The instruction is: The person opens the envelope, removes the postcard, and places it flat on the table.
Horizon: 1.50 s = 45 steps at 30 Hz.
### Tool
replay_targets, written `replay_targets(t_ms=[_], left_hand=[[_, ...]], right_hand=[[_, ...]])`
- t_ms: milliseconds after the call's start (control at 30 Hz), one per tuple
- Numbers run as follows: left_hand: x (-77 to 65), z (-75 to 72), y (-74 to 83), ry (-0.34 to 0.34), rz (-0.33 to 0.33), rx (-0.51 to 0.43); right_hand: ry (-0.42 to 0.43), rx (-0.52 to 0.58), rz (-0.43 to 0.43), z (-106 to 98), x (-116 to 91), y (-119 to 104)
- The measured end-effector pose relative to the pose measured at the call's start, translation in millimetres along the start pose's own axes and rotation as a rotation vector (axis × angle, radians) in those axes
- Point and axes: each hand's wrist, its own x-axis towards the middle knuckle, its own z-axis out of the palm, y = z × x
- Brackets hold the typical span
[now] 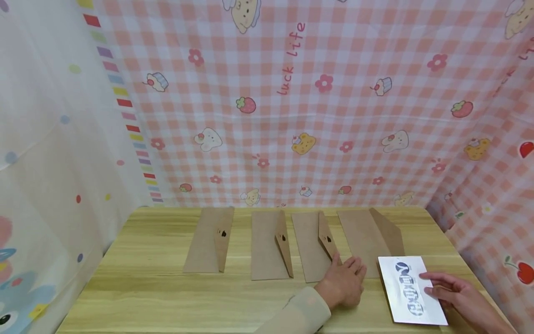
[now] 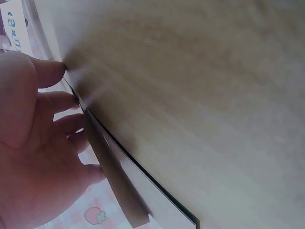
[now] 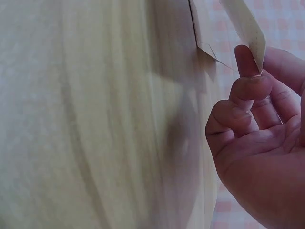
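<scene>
My right hand (image 1: 463, 297) pinches a white card (image 1: 406, 297) with dark printing by its right edge, holding it up over the front right of the table. In the right wrist view that white card (image 3: 249, 31) sits between thumb and fingers. My left hand (image 1: 344, 285) lies with fingers extended, its tips at the lower ends of the third brown envelope (image 1: 306, 248) and the fourth envelope (image 1: 359, 232). A pointed flap (image 1: 388, 229) on the fourth envelope is folded out. The white card hides that envelope's lower right corner.
Further left lie two more brown envelopes, the leftmost (image 1: 204, 241) and the second (image 1: 263, 246), with flaps folded over and small dark marks. All rest on a wood-grain table (image 1: 154, 292). A pink checked cloth (image 1: 267, 134) hangs behind, with patterned cloth at both sides.
</scene>
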Motion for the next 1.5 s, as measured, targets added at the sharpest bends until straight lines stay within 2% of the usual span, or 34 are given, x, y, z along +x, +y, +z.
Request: replay_targets(t_ms=[133,500,733,800,933,1133,1367,1500], left_hand=[[-0.4,-0.3,-0.2,0.007,0.000,0.006],[-1.1,-1.2,0.2,0.010,0.001,0.006],[1.3,0.4,0.1,0.017,-0.004,-0.010],[1.8,1.0,0.3,0.020,-0.005,-0.012],[2.4,1.3,0.8,0.025,-0.005,-0.011],[1.5,0.7,1.0,0.023,-0.009,-0.014],[0.9,-0.1,1.0,0.023,-0.007,-0.015],[0.8,0.0,0.7,0.017,-0.008,-0.013]], right_hand=[[-0.032,-0.019,0.018,-1,0,1],[-0.145,-0.007,-0.060,-4,-8,3],[-0.189,-0.062,-0.023,-5,-8,2],[-0.210,-0.051,-0.020,-5,-8,2],[-0.308,0.029,-0.036,-7,-8,7],[-0.458,0.136,-0.104,-10,-5,14],[-0.526,0.155,-0.216,-10,-1,20],[-0.545,0.166,-0.248,-8,1,21]])
